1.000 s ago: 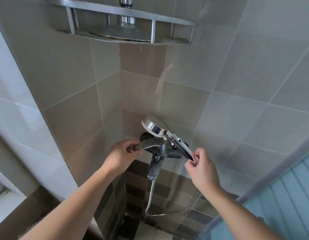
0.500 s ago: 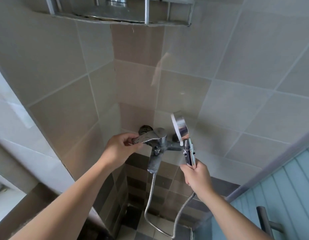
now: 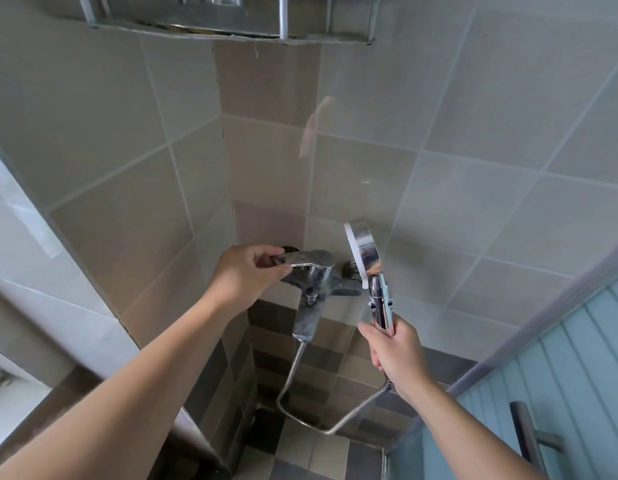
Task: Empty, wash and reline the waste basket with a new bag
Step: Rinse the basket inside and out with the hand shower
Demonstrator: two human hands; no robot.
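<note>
Head view: your left hand (image 3: 247, 275) pinches the tap lever (image 3: 293, 259); right of the tap, your right hand (image 3: 397, 351) grips the upright shower head (image 3: 364, 252).

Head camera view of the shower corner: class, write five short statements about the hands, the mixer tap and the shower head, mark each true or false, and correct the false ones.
1. The left hand grips the flat chrome lever of the wall-mounted mixer tap. True.
2. The right hand holds nothing. False: it grips the handle of the round chrome hand shower head.
3. A ribbed metal hose loops from below the tap to the bottom of the shower handle. True.
4. Water is spraying from the shower head. False: no water shows.
5. The waste basket stands under the tap. False: no basket is in view, only the tiled floor.
</note>
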